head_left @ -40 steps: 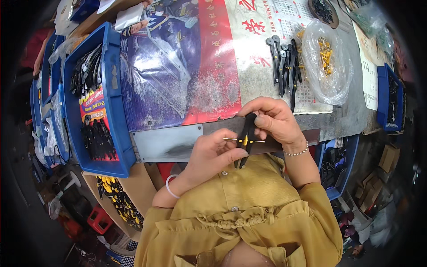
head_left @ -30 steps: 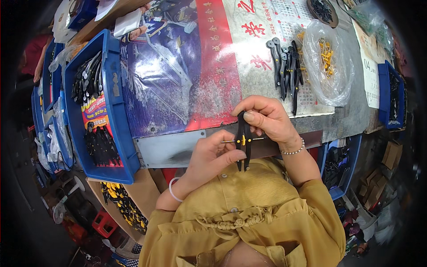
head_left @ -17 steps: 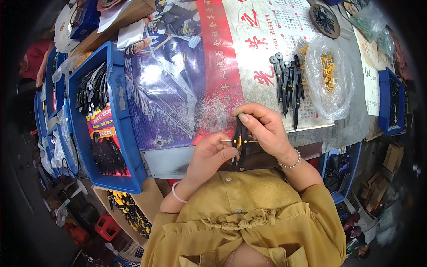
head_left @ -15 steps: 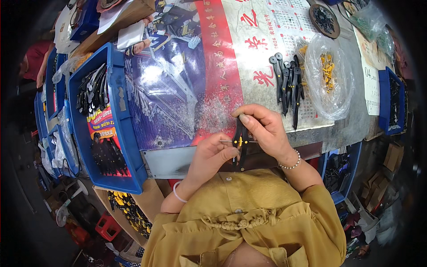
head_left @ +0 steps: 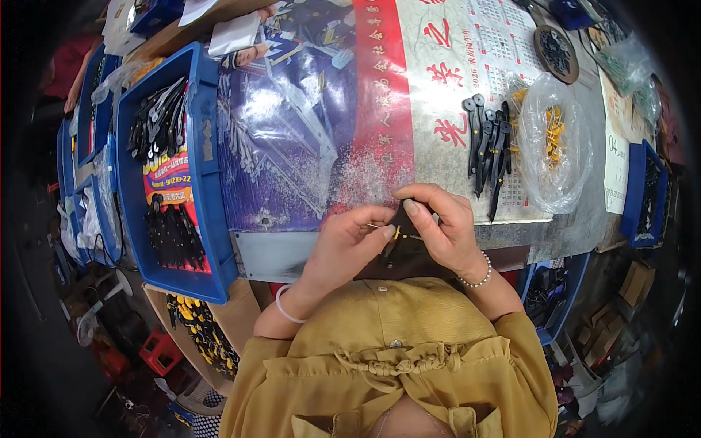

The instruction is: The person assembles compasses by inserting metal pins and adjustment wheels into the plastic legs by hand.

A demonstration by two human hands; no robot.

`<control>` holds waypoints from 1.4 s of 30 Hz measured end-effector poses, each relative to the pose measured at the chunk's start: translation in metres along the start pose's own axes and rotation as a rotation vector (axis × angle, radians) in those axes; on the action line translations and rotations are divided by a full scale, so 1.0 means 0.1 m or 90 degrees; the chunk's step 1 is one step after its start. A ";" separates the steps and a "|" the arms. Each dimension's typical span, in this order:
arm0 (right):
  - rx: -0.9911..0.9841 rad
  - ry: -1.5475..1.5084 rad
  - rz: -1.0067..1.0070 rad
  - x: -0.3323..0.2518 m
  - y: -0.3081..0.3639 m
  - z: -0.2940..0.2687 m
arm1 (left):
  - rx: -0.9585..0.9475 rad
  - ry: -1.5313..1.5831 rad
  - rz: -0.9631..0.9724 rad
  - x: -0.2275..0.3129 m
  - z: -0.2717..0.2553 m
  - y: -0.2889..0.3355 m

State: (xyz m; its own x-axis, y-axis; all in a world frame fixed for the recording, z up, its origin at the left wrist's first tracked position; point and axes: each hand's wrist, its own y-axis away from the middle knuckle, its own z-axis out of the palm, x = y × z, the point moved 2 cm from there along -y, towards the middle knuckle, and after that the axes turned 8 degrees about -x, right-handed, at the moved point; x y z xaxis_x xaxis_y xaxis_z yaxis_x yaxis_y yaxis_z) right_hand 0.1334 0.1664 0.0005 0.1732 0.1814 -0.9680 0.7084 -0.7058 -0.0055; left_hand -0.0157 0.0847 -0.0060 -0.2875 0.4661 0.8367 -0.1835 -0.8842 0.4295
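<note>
In front of my chest I hold a black drawing compass (head_left: 399,217) with a thin metal rod across its legs and a yellow wheel (head_left: 397,233) on the rod. My right hand (head_left: 444,223) pinches the compass near its top between thumb and fingers. My left hand (head_left: 350,237) is closed on the rod's left end, thumb beside the yellow wheel. Fingers partly hide the legs. Beyond my right hand, several black compass legs (head_left: 478,146) lie on the table. Beside them is a clear plastic bag (head_left: 584,171) of yellow wheels on metal rods (head_left: 553,137).
A blue bin (head_left: 208,182) with black parts (head_left: 157,120) stands at the left. Below it, a cardboard box (head_left: 252,303) holds yellow and black pieces. A round dish (head_left: 539,45) with small dark parts is far right. Another person's arm (head_left: 74,91) shows far left.
The compass has turned and tilted in my fingers. My left hand has moved in, its fingers now closing on the rod beside the wheel. The whole view has shifted slightly.
</note>
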 end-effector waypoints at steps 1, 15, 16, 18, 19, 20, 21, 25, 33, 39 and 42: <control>-0.003 0.000 0.001 0.01 0.00 0.01 | -0.020 0.005 -0.013 0.01 -0.02 0.00; 0.019 0.030 -0.106 0.09 0.01 0.12 | 0.083 -0.580 0.182 0.02 0.07 -0.02; 0.021 0.030 -0.110 0.09 0.01 0.10 | 0.078 -0.573 0.197 0.01 0.06 -0.03; -0.003 0.004 -0.041 0.11 0.01 0.09 | 0.071 -0.569 0.215 0.03 0.04 -0.02; 0.000 0.006 -0.042 0.12 0.00 0.10 | 0.058 -0.474 0.198 0.03 0.03 -0.01; 0.019 0.019 -0.075 0.13 0.00 0.12 | 0.044 -0.378 0.179 0.02 0.01 -0.01; 0.038 0.032 -0.107 0.13 -0.01 0.13 | 0.040 -0.379 0.181 0.02 -0.01 -0.03; 0.022 -0.012 -0.021 0.11 0.01 0.20 | 0.066 -0.532 0.151 0.00 0.01 0.02; 0.143 -0.113 0.085 0.04 0.08 0.01 | -0.175 -0.305 0.429 0.54 0.22 0.39; 0.171 -0.155 0.067 -0.07 0.04 0.11 | -0.626 0.434 0.375 0.73 1.33 0.66; 0.187 -0.141 0.053 -0.09 0.04 0.11 | -0.634 0.853 0.385 0.79 1.63 0.71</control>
State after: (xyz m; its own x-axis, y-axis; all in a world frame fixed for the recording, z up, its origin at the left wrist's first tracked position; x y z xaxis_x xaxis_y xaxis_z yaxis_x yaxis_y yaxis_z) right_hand 0.1272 0.1550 0.0064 0.0469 -0.0155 -0.9988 0.4661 -0.8840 0.0356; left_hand 0.1020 0.0541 0.1456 -0.9289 0.2658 -0.2577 -0.0713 -0.8115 -0.5800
